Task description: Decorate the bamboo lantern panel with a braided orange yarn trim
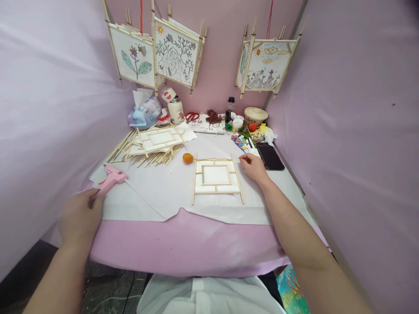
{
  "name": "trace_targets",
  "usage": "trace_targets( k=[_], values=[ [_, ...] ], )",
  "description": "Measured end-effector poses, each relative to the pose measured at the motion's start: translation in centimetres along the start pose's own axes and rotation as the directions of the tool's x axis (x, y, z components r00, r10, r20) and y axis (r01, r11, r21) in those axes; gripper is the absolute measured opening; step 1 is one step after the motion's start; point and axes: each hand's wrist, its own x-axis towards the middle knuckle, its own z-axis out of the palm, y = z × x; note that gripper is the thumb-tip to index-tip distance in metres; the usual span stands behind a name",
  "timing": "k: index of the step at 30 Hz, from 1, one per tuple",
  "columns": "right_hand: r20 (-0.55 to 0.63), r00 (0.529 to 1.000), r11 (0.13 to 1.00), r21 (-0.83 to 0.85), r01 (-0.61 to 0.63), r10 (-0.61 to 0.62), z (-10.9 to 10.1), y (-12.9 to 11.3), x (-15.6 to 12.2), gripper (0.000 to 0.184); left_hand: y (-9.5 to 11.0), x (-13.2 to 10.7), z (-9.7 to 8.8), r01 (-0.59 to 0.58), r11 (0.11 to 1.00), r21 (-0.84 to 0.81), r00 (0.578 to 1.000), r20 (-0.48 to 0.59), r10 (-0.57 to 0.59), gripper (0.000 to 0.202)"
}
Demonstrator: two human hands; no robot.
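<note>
the square frame of pale wooden sticks backed with white sheet lies flat near the table's front edge, right of its middle. it sits between your two hands, presumably so that either can reach it.

your left hand, somewhat blurred, is by the table's left edge, gripping the handle of the pink plastic glue gun. the gun's body points away from you and well apart from the frame, likely to keep its tip off the white sheet there.

your right hand is just beside the frame's far right corner, fingers curled, thumb and forefinger close together; cannot tell whether they pinch anything. the thin orange thread runs from the small orange ball of yarn along the frame's far bar, seemingly lined up with it.

toward the table's far left corner, the stack of pale sticks and finished-looking panels is set aside, apparently to leave you working room. toward the right edge, the black flat phone lies beyond your right hand.
</note>
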Motion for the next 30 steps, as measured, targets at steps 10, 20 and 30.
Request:
trace_targets(
  k=[10,20,30],
  values=[
    [0.009,1.000,1.000,0.005,-0.002,0.002,0.08,0.06,0.00,0.022,0.25,-0.06,-0.19,0.016,1.000,-0.009,1.000,0.013,-0.016,0.053],
    [0.019,1.000,1.000,0.006,-0.008,0.008,0.05,-0.06,-0.03,0.023,-0.05,-0.03,0.26,-0.008,1.000,-0.004,1.000,-0.026,0.008,0.051],
    [0.023,0.999,0.998,0.058,-0.037,0.036,0.00,-0.42,-0.03,0.018,0.00,0.07,0.11,-0.009,1.000,0.020,1.000,-0.012,0.010,0.051]
  ],
)
